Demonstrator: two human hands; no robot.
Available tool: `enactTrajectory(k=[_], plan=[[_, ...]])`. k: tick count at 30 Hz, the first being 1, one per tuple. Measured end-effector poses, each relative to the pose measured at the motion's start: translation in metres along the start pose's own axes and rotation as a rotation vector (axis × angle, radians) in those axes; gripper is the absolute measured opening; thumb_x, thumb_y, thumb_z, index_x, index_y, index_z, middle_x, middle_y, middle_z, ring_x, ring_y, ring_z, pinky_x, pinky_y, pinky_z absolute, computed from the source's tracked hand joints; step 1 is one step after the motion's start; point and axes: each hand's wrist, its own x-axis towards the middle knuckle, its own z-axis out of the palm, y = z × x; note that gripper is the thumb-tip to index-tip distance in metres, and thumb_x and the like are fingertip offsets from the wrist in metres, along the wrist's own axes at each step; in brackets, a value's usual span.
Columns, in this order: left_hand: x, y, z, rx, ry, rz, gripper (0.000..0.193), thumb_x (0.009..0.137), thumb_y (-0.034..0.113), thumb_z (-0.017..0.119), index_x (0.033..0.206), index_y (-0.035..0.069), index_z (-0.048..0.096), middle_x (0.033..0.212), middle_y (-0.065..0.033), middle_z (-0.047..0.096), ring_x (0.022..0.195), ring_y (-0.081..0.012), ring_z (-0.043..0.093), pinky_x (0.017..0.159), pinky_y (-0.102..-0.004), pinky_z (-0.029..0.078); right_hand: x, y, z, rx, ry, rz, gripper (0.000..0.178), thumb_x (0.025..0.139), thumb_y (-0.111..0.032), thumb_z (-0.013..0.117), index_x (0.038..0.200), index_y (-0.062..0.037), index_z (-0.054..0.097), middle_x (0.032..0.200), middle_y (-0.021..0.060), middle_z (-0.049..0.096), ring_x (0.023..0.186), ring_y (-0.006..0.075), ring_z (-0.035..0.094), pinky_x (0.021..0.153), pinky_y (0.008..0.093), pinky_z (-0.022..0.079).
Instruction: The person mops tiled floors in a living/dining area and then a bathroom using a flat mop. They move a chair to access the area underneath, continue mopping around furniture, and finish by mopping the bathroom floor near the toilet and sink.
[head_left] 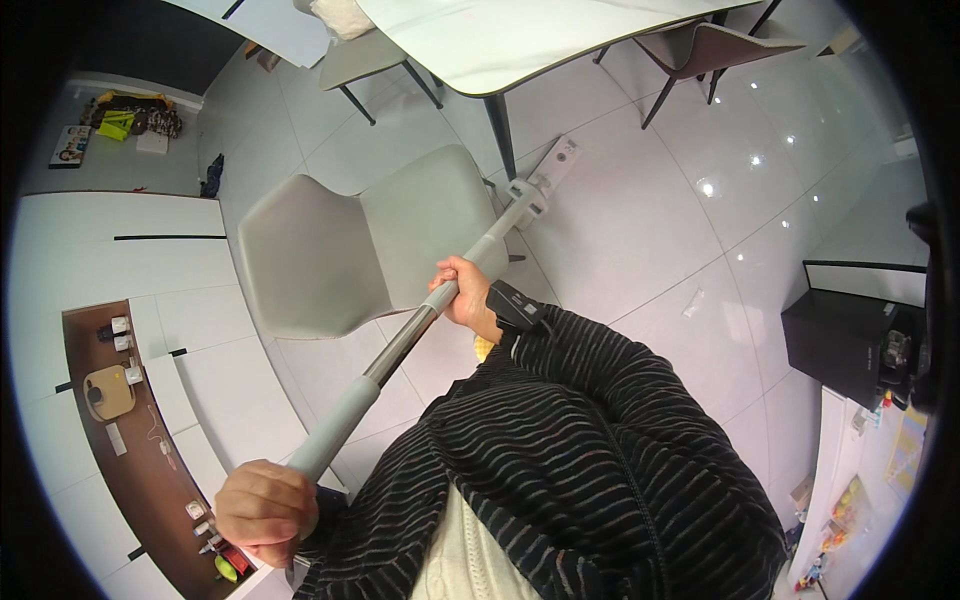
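Observation:
A flat mop (pixel 345 425) with a grey and metal pole runs diagonally from the lower left up to the floor beyond the chair. My left hand (pixel 265 508) is wrapped round the top end of its grey grip. Farther down the pole, my right hand (pixel 463 290) closes round it; a black device (pixel 517 304) is strapped at that wrist. The mop's flat head (pixel 556 165) lies on the floor tiles beside a dark table leg (pixel 500 135). Just left of the pole stands a light grey chair (pixel 315 255), whose seat the pole partly crosses in view.
A white-topped table (pixel 480 50) stands ahead, with a grey chair (pixel 372 60) and a brown chair (pixel 705 50) by it. White cabinets with a brown niche (pixel 135 440) line the left side. At the right is a black box (pixel 838 340). A small scrap (pixel 693 302) lies on the floor.

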Motion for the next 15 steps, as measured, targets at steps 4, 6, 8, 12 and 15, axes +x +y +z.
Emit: enactTrajectory(k=[4, 6, 8, 12, 15], plan=[[0.003, -0.014, 0.017, -0.032, 0.096, -0.002, 0.01, 0.068, -0.003, 0.055, 0.077, -0.001, 0.058, 0.053, -0.007, 0.054, 0.046, -0.0206, 0.056, 0.048, -0.0339, 0.053, 0.022, -0.011, -0.005, -0.078, 0.004, 0.055, 0.028, 0.079, 0.0, 0.057, 0.065, -0.0113, 0.035, 0.054, -0.0022, 0.038, 0.051, 0.0141, 0.039, 0.063, 0.0311, 0.044], [0.005, -0.022, 0.022, 0.003, 0.125, -0.003, 0.01, 0.067, -0.004, 0.053, 0.076, -0.001, 0.057, 0.051, -0.0067, 0.053, 0.043, -0.0201, 0.054, 0.047, -0.0337, 0.052, 0.029, -0.02, -0.004, -0.094, -0.013, 0.004, 0.028, 0.08, 0.0, 0.057, 0.066, -0.0112, 0.036, 0.054, -0.0022, 0.039, 0.051, 0.014, 0.039, 0.064, 0.0321, 0.045], [0.008, -0.029, 0.021, 0.07, 0.127, -0.018, 0.011, 0.066, -0.005, 0.051, 0.075, 0.0, 0.056, 0.05, -0.0064, 0.052, 0.041, -0.0196, 0.052, 0.046, -0.0331, 0.052, 0.031, -0.026, -0.003, -0.137, -0.006, -0.061, 0.028, 0.082, -0.002, 0.059, 0.066, -0.0107, 0.037, 0.056, -0.0013, 0.041, 0.053, 0.0149, 0.041, 0.066, 0.0342, 0.046], [0.02, -0.029, 0.007, 0.107, 0.103, 0.093, 0.012, 0.065, -0.003, 0.051, 0.075, 0.001, 0.054, 0.049, -0.0057, 0.052, 0.039, -0.0182, 0.052, 0.042, -0.0318, 0.051, 0.017, -0.023, -0.002, -0.117, 0.031, -0.091, 0.017, 0.082, -0.004, 0.059, 0.075, -0.0062, 0.044, 0.063, 0.0039, 0.047, 0.06, 0.0187, 0.049, 0.066, 0.0358, 0.049], [0.03, -0.019, -0.014, 0.056, 0.095, 0.067, 0.006, 0.08, 0.009, 0.056, 0.079, 0.003, 0.055, 0.048, -0.0016, 0.053, 0.042, -0.015, 0.054, 0.045, -0.0286, 0.051, -0.003, -0.012, -0.007, -0.133, 0.059, -0.137, 0.01, 0.082, -0.003, 0.059, 0.084, -0.002, 0.049, 0.07, 0.0082, 0.052, 0.064, 0.0214, 0.054, 0.063, 0.0367, 0.051]])
